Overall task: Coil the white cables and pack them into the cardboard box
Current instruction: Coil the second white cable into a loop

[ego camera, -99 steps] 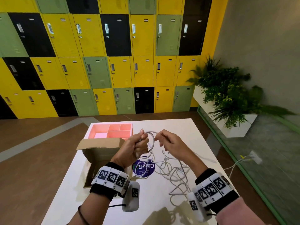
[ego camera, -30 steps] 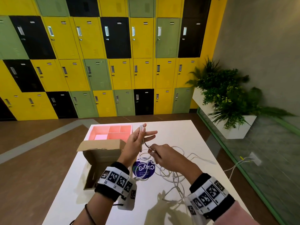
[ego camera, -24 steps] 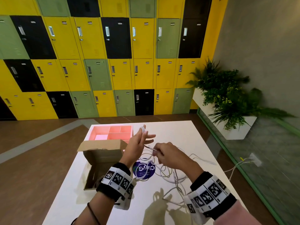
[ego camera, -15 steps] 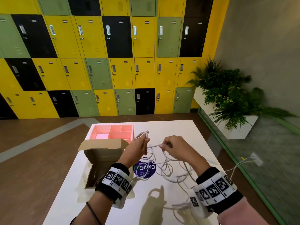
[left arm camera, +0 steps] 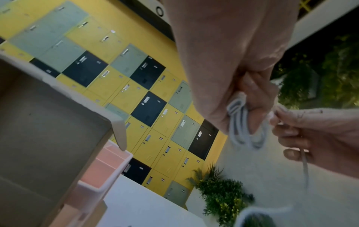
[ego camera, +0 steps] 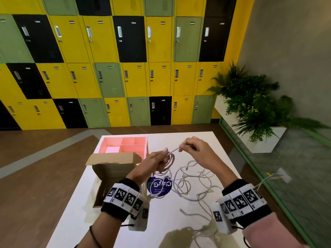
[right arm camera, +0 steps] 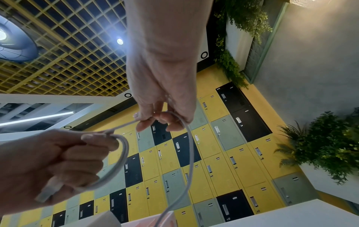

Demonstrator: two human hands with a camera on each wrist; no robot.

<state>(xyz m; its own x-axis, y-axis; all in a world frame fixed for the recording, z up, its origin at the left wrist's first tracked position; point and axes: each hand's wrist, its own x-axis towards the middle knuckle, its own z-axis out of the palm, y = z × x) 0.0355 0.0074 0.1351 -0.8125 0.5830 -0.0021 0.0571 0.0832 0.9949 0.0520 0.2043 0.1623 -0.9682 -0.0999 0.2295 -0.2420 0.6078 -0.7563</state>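
Loops of one white cable are gripped in the left hand while its free run is pinched by the right hand, so coiling is judged partly done, with an uncountable tangle of loose cables left on the white table beside one open cardboard box.

Matt brown cardboard box at centre left; smooth white table; glossy painted metal lockers fill the upper frame.
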